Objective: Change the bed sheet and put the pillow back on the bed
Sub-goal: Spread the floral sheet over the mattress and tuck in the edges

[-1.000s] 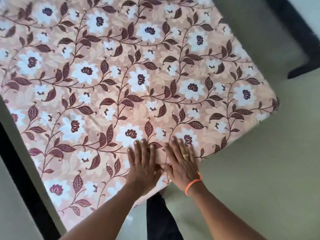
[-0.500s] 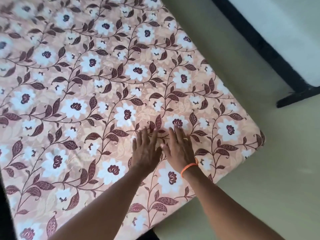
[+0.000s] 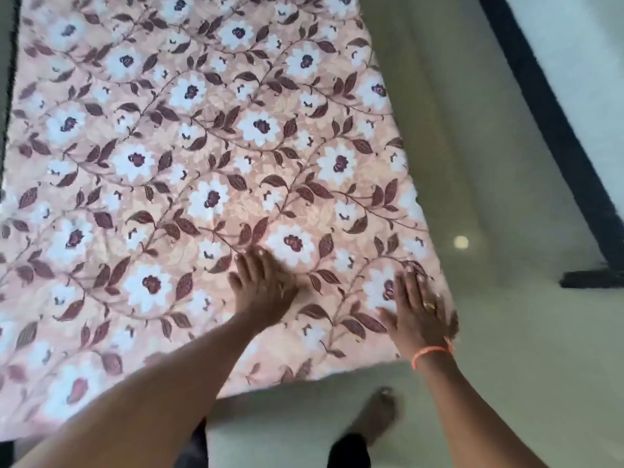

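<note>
The bed sheet (image 3: 209, 170) covers the bed and fills most of the view from the upper left down to the lower centre. It is peach-coloured with white flowers and dark maroon leaves on vines. It lies flat, with no large folds visible. Its near corner sits at the lower right, just beside the floor.

The floor (image 3: 506, 383) is pale and smooth. It runs along the right edge of the bed and along the near edge at the bottom. A small round bright spot shows on it to the right of the bed. A dark strip (image 3: 547, 130) crosses the upper right on a diagonal; a pale area lies beyond it.

The left hand (image 3: 261, 288) rests palm down on the bed sheet, in from the near edge. Its grip is wide: the fingers are straight, spread slightly and hold nothing. The image is blurred here, so finer detail cannot be read.

The right hand (image 3: 417, 312) rests palm down on the bed sheet at the near right corner, well apart from the left hand. Its grip is also wide, with straight fingers flat on the fabric. A ring shows on one finger.

An orange band (image 3: 432, 352) circles the right wrist.

A bare foot (image 3: 380, 413) stands on the floor below the near edge.

No pillow is in view.
</note>
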{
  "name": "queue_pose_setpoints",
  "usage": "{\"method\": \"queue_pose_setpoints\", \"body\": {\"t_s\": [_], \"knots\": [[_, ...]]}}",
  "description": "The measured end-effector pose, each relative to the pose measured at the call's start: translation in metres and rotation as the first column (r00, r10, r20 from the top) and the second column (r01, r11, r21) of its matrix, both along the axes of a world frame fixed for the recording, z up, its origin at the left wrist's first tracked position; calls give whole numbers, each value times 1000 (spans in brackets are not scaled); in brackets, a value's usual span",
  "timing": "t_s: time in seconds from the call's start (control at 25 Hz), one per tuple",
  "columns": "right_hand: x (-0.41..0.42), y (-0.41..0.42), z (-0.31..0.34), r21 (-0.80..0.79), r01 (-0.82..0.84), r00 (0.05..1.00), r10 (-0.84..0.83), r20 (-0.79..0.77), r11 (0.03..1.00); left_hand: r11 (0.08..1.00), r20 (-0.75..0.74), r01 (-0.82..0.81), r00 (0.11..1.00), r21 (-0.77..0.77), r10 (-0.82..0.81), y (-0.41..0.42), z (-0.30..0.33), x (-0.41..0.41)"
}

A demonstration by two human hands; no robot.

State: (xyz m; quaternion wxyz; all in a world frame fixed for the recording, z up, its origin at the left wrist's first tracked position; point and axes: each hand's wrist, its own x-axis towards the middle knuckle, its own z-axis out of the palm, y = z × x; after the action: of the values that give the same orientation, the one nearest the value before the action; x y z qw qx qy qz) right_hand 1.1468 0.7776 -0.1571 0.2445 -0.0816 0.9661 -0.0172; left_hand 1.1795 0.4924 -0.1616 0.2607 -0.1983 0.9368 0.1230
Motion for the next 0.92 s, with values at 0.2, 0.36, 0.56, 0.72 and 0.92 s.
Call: {"method": "queue_pose_setpoints", "body": {"t_s": [0.2, 0.36, 0.56, 0.72, 0.92], "knots": [[-35, 69, 48, -58, -120, 956, 131, 261, 991, 980, 61, -125, 991, 156, 117, 138, 30, -19], [-77, 85, 66, -142, -112, 973, 138, 187, 983, 939, 25, -128, 992, 318, 127, 186, 50, -46], [-146, 70, 93, -221, -170, 958, 214, 192, 960, 895, 133, -341, 940, 287, 315, 193, 48, -88], [-216, 53, 104, -337, -289, 921, 356, 156, 896, 797, 146, -577, 817, 177, 558, 197, 48, -126], [-308, 65, 138, -260, -537, 806, 579, 123, 802, 644, 224, -746, 665, 169, 712, 213, 60, -183]]}}
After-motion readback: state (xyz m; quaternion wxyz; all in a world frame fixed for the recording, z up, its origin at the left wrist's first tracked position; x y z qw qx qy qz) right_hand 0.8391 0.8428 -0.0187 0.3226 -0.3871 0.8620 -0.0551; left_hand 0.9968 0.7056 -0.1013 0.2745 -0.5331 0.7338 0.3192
